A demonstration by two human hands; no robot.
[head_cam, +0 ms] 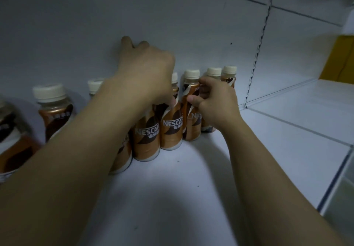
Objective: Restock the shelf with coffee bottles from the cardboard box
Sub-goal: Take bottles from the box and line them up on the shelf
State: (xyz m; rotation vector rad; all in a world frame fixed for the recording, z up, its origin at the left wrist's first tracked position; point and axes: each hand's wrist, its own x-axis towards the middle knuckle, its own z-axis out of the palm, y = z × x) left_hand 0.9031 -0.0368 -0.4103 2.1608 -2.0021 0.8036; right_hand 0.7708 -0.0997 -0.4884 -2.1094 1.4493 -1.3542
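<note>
A yellow object [342,58] sits at two o'clock — cut off by the frame's edge. A slotted upright strip [258,48] runs down the white back panel [76,25] at one o'clock.

**One head-worn view, close on the shelf**

Single wide-angle view from the head, facing forward and down onto a white shelf [191,178]. Very near: both forearms entering from the bottom edge and filling much of the frame, left hand [147,69] and right hand [214,102] at mid-frame among the coffee bottles [170,127]. Back panel [115,12] across the top. Straight lines bent toward the edges. No second view for overlap.
</note>
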